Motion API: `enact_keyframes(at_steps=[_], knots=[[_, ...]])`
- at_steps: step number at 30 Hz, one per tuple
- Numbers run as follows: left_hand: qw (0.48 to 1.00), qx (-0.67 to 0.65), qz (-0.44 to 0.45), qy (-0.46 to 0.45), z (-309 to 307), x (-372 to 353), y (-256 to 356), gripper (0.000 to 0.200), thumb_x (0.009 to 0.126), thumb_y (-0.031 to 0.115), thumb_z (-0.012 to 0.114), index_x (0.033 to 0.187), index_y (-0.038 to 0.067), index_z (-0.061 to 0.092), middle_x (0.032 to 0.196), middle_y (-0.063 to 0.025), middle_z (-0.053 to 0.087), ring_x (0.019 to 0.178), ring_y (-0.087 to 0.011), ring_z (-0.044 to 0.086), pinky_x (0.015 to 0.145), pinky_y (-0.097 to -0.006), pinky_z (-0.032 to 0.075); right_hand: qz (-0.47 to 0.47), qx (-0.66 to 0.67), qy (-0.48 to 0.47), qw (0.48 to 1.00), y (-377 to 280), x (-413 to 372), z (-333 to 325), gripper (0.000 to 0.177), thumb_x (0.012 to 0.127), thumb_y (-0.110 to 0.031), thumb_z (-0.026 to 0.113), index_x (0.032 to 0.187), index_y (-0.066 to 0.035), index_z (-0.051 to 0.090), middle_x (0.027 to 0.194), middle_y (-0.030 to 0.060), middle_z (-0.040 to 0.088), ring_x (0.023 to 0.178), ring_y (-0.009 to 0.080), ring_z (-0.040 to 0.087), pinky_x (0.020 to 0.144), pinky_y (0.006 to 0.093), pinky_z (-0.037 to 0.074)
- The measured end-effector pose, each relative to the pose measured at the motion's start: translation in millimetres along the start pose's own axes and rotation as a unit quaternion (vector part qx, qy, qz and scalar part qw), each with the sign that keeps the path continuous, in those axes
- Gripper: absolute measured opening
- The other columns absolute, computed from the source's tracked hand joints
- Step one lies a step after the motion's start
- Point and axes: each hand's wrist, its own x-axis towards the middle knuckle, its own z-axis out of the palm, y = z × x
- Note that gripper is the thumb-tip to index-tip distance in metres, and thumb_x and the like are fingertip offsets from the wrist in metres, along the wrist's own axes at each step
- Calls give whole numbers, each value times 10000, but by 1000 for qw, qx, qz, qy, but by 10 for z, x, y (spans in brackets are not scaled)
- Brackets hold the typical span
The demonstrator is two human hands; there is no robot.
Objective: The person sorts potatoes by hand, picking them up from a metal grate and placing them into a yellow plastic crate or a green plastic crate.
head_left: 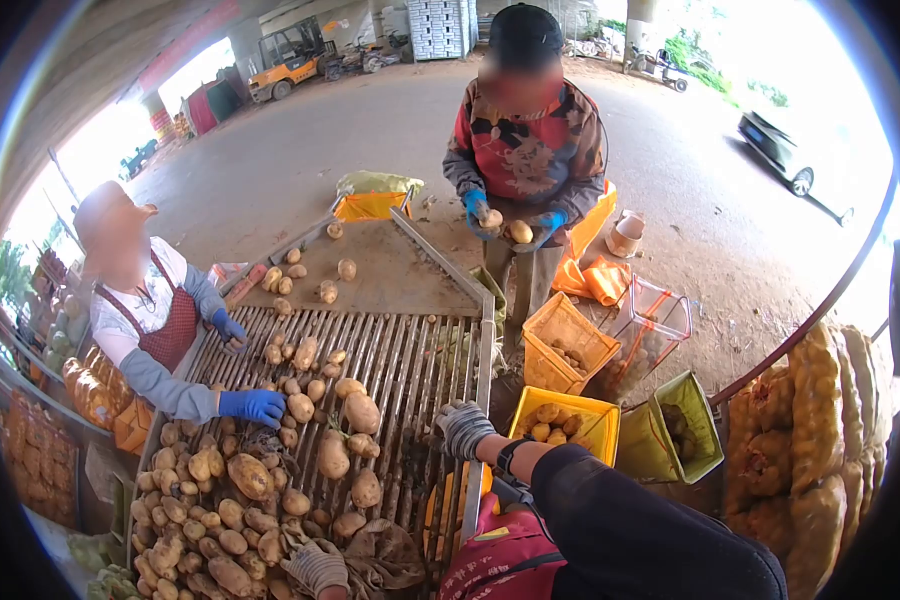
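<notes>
Two striped gloves, one big potato heap!
Nearest, the left hand (317, 568) is at the edge of the heap (232, 542), nearer it than the right; its grip I can't tell. Right hand (460, 428) at the slatted desk's rail (482, 375), fingers apart. To its left, a long potato (333, 455) lies roughly along the slats. Beyond, a co-worker's blue glove (254, 406).

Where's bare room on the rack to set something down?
Slats beyond the right hand, between loose potatoes and the right-hand rail, look nearly bare. So does the right part of the flat panel beyond. Crowded: lower left, the potato heap beside the left hand.
</notes>
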Motion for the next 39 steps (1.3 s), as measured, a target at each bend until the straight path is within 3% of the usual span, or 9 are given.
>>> enact_keyframes(at_steps=[14, 18, 20, 22, 29, 31, 34, 37, 39], knots=[[1000, 24, 1, 2, 128, 95, -3, 497, 950, 464, 403, 1222, 102, 606, 1148, -82, 661, 1046, -221, 617, 1056, -456, 310, 0, -17, 8, 1000, 9, 28, 26, 346, 823, -282, 638, 1121, -107, 664, 1183, 117, 624, 1163, 298, 555, 959, 420, 444], [999, 21, 0, -38, -102, 24, 10, 480, 943, 449, 418, 1206, 98, 612, 1119, -85, 668, 1025, -220, 621, 1034, -453, 320, 1, 3, 15, 1000, 4, 13, 22, 356, 824, -245, 630, 1153, -109, 651, 1206, 120, 616, 1183, 299, 548, 970, 421, 437], [998, 20, -3, -67, -83, 23, 10, 474, 941, 445, 423, 1201, 99, 615, 1113, -85, 670, 1021, -219, 622, 1036, -453, 318, -4, 1, 24, 1000, 16, 24, 47, 354, 830, -295, 628, 1108, -80, 666, 1189, 104, 624, 1157, 288, 549, 956, 421, 431], [1000, 17, -2, -1, -1, 13, 6, 449, 936, 439, 438, 1158, 103, 635, 1101, -87, 673, 1008, -219, 626, 1042, -460, 312, -2, -5, 19, 1000, 33, 49, 80, 348, 828, -287, 628, 1106, -82, 667, 1190, 105, 624, 1159, 290, 548, 957, 422, 431], [1000, -4, 2, 7, 64, 61, -17, 444, 924, 449, 455, 1130, 112, 657, 1116, -88, 669, 1004, -228, 631, 1063, -470, 297, -1, -14, 21, 1000, 19, 25, 67, 307, 805, -217, 622, 1079, -90, 673, 1178, 100, 625, 1152, 293, 550, 948, 423, 436], [999, 21, 0, -42, 52, 66, -10, 501, 947, 498, 375, 1237, 140, 573, 1243, -82, 612, 1105, -204, 589, 1123, -486, 230, -1, -11, 27, 1000, 24, 33, 99, 302, 802, -211, 619, 1074, -93, 675, 1170, 99, 625, 1150, 291, 551, 947, 421, 436], [999, 17, 17, -42, 165, 104, -47, 518, 956, 506, 345, 1246, 140, 569, 1311, -92, 570, 1170, -215, 556, 1138, -497, 204, 0, -10, 27, 1000, 30, 34, 96, 291, 800, -208, 617, 1062, -97, 678, 1155, 98, 626, 1145, 288, 552, 944, 418, 438], [1000, 24, -6, 17, 160, 78, -1, 479, 924, 479, 447, 1185, 124, 636, 1178, -73, 654, 1052, -227, 623, 1091, -470, 276, -3, -14, 32, 999, 24, 31, 97, 282, 804, -218, 617, 1051, -98, 679, 1144, 98, 627, 1138, 288, 554, 938, 417, 441], [999, 27, 1, 38, 309, 132, -8, 486, 924, 478, 447, 1202, 123, 627, 1182, -73, 652, 1058, -227, 621, 1091, -468, 277, -6, -14, 40, 999, 37, 32, 100, 280, 806, -226, 618, 1046, -98, 679, 1140, 97, 628, 1135, 288, 555, 935, 418, 442]])
